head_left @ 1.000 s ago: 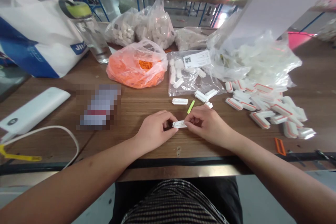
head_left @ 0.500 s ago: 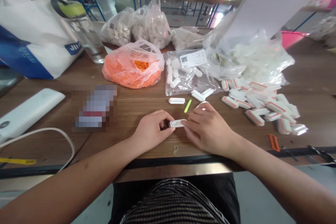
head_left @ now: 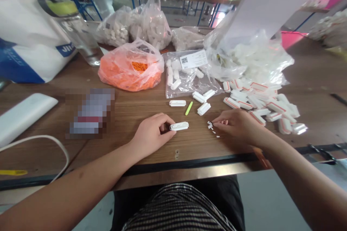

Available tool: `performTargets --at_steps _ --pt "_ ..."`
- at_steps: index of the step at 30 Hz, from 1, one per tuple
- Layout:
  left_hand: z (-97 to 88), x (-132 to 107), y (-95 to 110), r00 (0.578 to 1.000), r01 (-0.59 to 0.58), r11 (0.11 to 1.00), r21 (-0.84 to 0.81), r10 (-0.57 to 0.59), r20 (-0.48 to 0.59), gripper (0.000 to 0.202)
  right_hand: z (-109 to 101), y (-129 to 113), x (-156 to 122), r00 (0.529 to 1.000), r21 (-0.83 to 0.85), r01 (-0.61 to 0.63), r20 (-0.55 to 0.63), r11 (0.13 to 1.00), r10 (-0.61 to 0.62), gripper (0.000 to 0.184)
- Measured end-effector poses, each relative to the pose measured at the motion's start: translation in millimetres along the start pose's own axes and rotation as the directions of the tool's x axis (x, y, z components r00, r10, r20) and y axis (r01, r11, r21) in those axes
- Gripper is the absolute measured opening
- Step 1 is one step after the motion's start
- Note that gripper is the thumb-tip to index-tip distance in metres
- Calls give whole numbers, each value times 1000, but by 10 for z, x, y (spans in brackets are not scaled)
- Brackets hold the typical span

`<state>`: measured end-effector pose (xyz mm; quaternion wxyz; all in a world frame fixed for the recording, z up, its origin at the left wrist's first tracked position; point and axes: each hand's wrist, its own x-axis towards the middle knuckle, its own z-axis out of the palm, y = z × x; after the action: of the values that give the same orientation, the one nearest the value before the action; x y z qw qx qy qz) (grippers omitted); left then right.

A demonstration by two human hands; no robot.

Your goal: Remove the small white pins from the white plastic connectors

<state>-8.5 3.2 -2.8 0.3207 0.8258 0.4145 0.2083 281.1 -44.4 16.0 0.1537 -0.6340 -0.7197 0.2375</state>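
My left hand [head_left: 151,133] rests on the wooden table [head_left: 130,115] and pinches one end of a small white plastic bar [head_left: 179,126]. A hand's width to the right, my right hand [head_left: 238,124] lies on the table with its fingertips pinched at a scatter of tiny white bits [head_left: 211,127]. Just beyond lie more white bars [head_left: 177,103], a white bar [head_left: 204,108] and a short green stick [head_left: 189,108].
An orange-filled bag [head_left: 130,68] and clear bags of white parts [head_left: 187,72] sit behind. A heap of white pieces with orange strips [head_left: 260,101] lies at right. At left are a water bottle [head_left: 78,32], a white bag [head_left: 27,36], a white device [head_left: 21,115] and a cable [head_left: 40,140].
My right hand let go of the white bar and moved right to the small white bits. The left hand keeps the bar in place.
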Motion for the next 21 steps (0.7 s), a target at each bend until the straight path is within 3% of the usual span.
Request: performTargets --at_steps 6,12,17,21 --pt "1 -4 -4 1000 -4 1000 -1 4 -1 9 -4 -24 3 999 -73 -46 -12 996 45 16" --pt "6 -4 2 1000 5 1000 -16 -5 -2 10 3 -36 -22 999 -190 22 -37 981 -30 18" --pt "9 -10 16 1000 23 999 -22 -23 0 10 -16 -222 4 995 12 -66 -72 998 67 14" --pt "14 -17 18 999 38 999 -32 -38 0 11 81 -499 140 994 197 109 -51 974 -101 12"
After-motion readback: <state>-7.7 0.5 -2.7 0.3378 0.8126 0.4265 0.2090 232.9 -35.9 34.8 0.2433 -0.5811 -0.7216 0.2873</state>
